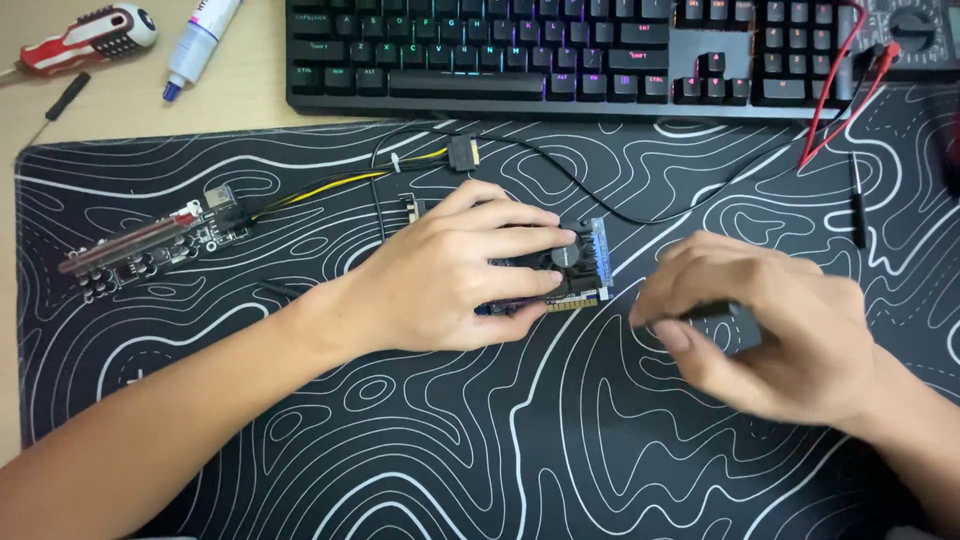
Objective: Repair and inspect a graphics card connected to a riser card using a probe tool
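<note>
— How many circuit boards are out?
— Two: a small graphics card (565,270) and a riser board (140,250).
— Hands?
— Two, a left hand (450,270) and a right hand (770,325).
— And the rest?
— One keyboard (560,50), one screwdriver (85,38), one paste syringe (200,40), one multimeter (915,30), one desk mat (480,440).

A black backlit keyboard (560,50) spans the top; a red-and-white screwdriver (85,38) and white paste tube (200,42) lie upper left.
</note>
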